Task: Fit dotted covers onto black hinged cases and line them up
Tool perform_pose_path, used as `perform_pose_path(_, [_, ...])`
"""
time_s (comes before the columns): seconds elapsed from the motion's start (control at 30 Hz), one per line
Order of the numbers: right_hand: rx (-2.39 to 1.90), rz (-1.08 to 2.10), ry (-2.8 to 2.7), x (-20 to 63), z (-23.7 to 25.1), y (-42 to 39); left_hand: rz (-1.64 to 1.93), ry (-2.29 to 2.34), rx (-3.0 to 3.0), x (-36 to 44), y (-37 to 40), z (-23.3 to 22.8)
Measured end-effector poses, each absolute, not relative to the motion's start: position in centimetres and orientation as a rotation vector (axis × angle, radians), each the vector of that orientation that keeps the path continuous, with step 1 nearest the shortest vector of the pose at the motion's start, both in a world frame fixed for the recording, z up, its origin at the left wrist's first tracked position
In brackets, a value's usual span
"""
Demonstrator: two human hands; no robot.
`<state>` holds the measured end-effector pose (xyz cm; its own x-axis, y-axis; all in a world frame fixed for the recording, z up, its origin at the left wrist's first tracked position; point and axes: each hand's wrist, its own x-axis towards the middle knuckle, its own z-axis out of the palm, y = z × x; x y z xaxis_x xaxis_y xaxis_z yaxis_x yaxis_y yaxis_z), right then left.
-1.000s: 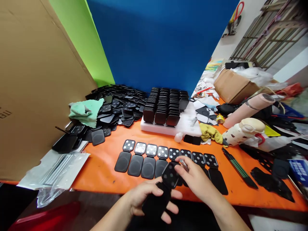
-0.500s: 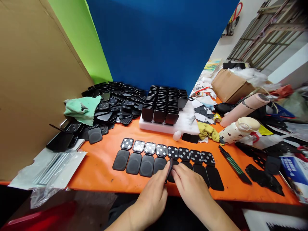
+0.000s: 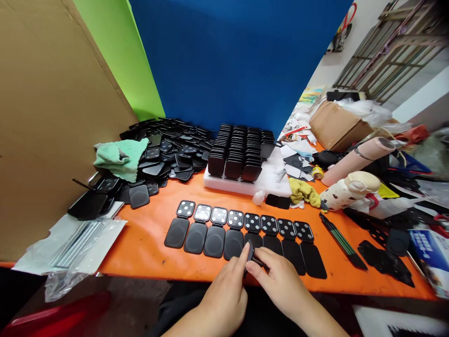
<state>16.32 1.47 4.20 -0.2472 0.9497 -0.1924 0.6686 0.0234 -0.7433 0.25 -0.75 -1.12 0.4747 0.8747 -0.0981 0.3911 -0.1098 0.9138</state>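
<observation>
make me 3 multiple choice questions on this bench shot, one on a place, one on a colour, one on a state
1. Where does the green cloth lie?
A. on the pile of loose black parts
B. on the white foam block
C. on the cardboard box

2. What colour is the tabletop?
A. white
B. orange
C. grey

3. How is the black part at the near edge held?
A. flat on the table, untouched
B. pinched on edge between the left hand and the right hand
C. held by the left hand alone

Answers: 1 A, the cloth drapes over the heap at far left. 2 B, bare orange shows around the row of parts. 3 B, fingertips of both hands meet on it.
</observation>
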Motion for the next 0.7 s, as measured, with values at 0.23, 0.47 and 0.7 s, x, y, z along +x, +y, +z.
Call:
perform_pose_path(0.23, [-1.616,1.103,-1.873,16.6,4.0,1.3,0.635,1.084,1.688,0.6,-0.8,-1.2])
perform_pose_path(0.47, [-1.559,1.141,-1.805,16.1,3.6,0.9,0.632,1.017,1.398,1.3,-0.5,-0.7])
perform_pose_path(0.7, [-1.701,0.778,-2.198,16.0,4.5,0.7,0.697,1.014,1.342,1.5,-0.2,-0.8])
